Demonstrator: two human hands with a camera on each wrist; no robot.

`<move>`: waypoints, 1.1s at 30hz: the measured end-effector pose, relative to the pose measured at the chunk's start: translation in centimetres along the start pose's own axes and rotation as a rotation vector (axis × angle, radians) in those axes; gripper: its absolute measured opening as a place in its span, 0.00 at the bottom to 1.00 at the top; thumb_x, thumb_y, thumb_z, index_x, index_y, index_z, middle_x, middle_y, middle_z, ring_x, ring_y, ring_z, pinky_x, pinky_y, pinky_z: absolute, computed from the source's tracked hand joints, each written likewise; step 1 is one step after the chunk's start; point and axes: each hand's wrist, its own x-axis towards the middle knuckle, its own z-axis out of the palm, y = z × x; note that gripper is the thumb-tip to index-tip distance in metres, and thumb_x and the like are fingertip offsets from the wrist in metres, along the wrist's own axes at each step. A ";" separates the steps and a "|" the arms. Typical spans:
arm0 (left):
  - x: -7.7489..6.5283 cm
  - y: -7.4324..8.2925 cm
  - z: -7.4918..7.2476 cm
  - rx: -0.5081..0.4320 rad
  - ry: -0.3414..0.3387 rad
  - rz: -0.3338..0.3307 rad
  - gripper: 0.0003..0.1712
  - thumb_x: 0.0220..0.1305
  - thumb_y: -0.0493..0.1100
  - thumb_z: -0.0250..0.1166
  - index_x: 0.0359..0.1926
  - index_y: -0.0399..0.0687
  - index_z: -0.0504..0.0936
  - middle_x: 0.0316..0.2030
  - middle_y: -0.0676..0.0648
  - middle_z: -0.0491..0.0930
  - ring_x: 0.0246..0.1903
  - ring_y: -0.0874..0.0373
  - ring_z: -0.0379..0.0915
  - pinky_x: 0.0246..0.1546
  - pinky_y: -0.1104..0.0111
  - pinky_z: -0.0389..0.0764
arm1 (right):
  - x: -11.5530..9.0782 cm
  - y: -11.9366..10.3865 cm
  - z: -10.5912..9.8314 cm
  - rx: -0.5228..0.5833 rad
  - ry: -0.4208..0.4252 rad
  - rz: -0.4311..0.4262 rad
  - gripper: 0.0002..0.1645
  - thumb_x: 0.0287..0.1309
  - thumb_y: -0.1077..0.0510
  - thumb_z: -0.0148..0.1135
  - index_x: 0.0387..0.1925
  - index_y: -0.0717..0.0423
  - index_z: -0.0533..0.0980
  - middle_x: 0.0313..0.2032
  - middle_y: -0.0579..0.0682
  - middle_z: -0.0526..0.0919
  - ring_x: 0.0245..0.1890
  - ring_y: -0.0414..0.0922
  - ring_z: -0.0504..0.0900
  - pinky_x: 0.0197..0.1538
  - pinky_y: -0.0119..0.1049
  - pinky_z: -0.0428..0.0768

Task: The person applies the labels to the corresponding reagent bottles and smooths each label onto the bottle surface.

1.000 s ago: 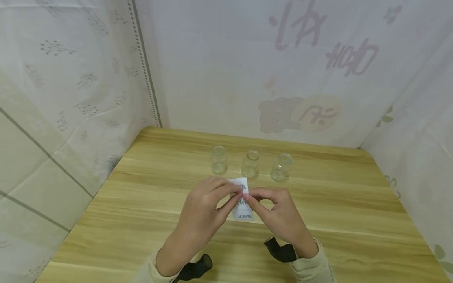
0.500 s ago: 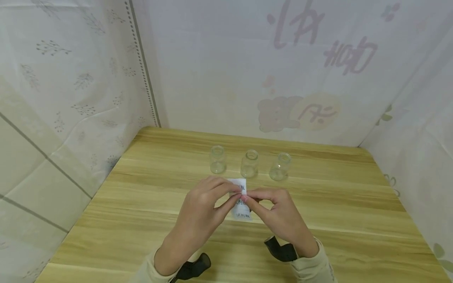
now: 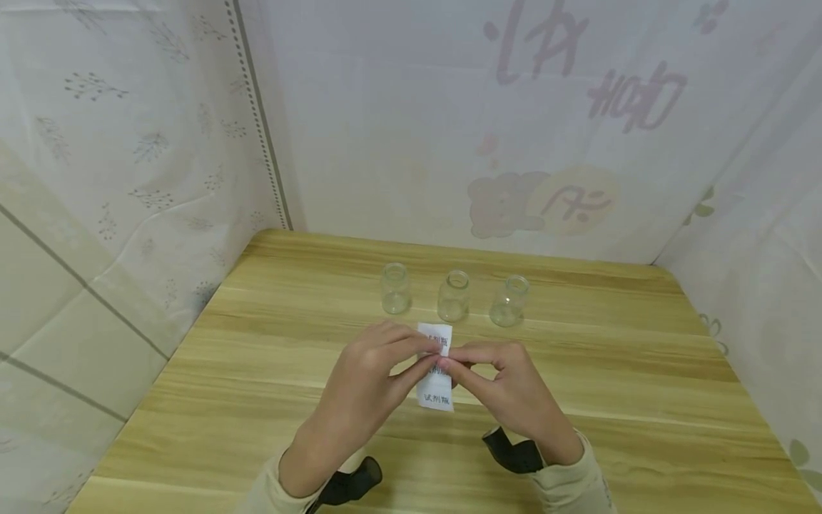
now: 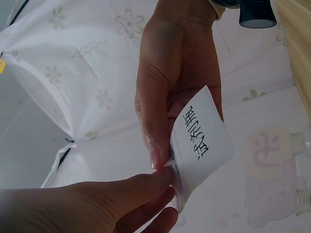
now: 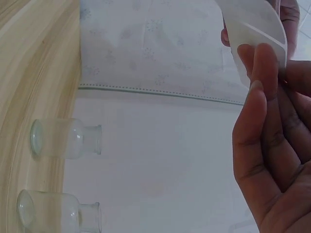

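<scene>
A white paper strip of labels [image 3: 434, 397], printed with rows of black characters, is held up over the table between both hands. My left hand [image 3: 369, 368] pinches it at mid-length between thumb and fingers. From the other side my right hand [image 3: 514, 385] pinches the strip's right edge, its fingertips right beside the left ones. In the left wrist view the strip [image 4: 203, 143] bends at the pinch, with one printed label facing the camera. The right wrist view shows its plain back [image 5: 252, 29] with a crease line across it. Fingers hide the middle label.
Three clear glass bottles without lids stand in a row beyond the hands: left [image 3: 394, 291], middle [image 3: 453, 300] and right [image 3: 509, 305]. They are on a wood-grain table [image 3: 642, 371]. Patterned white cloth [image 3: 398, 143] hangs behind and at both sides.
The strip's lower end has swung toward me and hangs straighter, showing more of its bottom label. Both hands stay nearly in place, still pinching it. The bottles have not moved.
</scene>
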 end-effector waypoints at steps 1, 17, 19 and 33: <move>0.0 0.0 -0.1 -0.012 -0.004 0.002 0.10 0.53 0.36 0.81 0.38 0.46 0.92 0.36 0.54 0.88 0.39 0.62 0.82 0.44 0.70 0.83 | 0.0 0.0 0.0 0.003 -0.005 -0.008 0.09 0.68 0.69 0.64 0.45 0.63 0.88 0.42 0.51 0.91 0.41 0.42 0.89 0.43 0.38 0.86; 0.0 -0.3 -0.2 -0.016 -0.015 0.037 0.07 0.58 0.35 0.78 0.38 0.45 0.92 0.36 0.54 0.88 0.39 0.62 0.82 0.44 0.70 0.82 | -0.1 -0.2 0.2 0.003 0.029 0.016 0.09 0.68 0.69 0.65 0.44 0.63 0.88 0.42 0.51 0.91 0.43 0.43 0.90 0.45 0.37 0.86; 0.0 -0.3 -0.2 0.008 -0.017 0.034 0.06 0.58 0.35 0.78 0.38 0.45 0.92 0.36 0.54 0.88 0.39 0.62 0.82 0.44 0.69 0.82 | -0.1 -0.3 0.3 -0.020 0.051 0.075 0.08 0.68 0.66 0.66 0.42 0.61 0.89 0.40 0.48 0.91 0.40 0.42 0.89 0.43 0.36 0.85; -0.2 -0.3 -0.6 0.142 -0.007 -0.127 0.05 0.61 0.37 0.77 0.38 0.45 0.89 0.35 0.54 0.87 0.38 0.60 0.83 0.40 0.65 0.83 | 0.2 -0.2 0.6 -0.100 0.071 0.365 0.06 0.66 0.60 0.69 0.35 0.53 0.90 0.29 0.41 0.88 0.26 0.41 0.82 0.30 0.33 0.78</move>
